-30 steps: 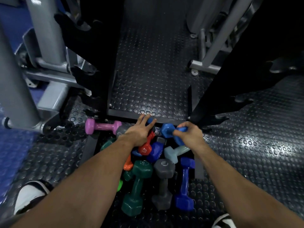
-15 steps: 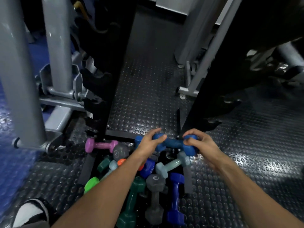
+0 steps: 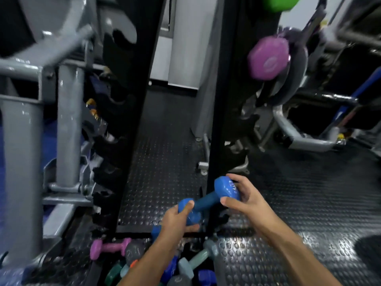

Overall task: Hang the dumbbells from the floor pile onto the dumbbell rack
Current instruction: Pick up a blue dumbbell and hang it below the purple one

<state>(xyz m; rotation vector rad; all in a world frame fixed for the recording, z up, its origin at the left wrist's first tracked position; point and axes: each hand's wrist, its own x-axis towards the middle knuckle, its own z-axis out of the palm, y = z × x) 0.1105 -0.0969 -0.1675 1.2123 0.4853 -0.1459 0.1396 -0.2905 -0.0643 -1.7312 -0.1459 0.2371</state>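
left hand (image 3: 179, 218): i grip the lower head of the blue dumbbell (image 3: 208, 201).
right hand (image 3: 240, 195): i cup its upper head.
dumbbell: tilted, between my hands, above the floor pile (image 3: 185, 265).
rack (image 3: 218, 112): upright just beyond my right hand.

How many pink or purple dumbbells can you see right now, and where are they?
2. One purple dumbbell already hangs high on the rack's right upright. One pink dumbbell lies on the floor at the pile's left edge. Others may be hidden under the arms.
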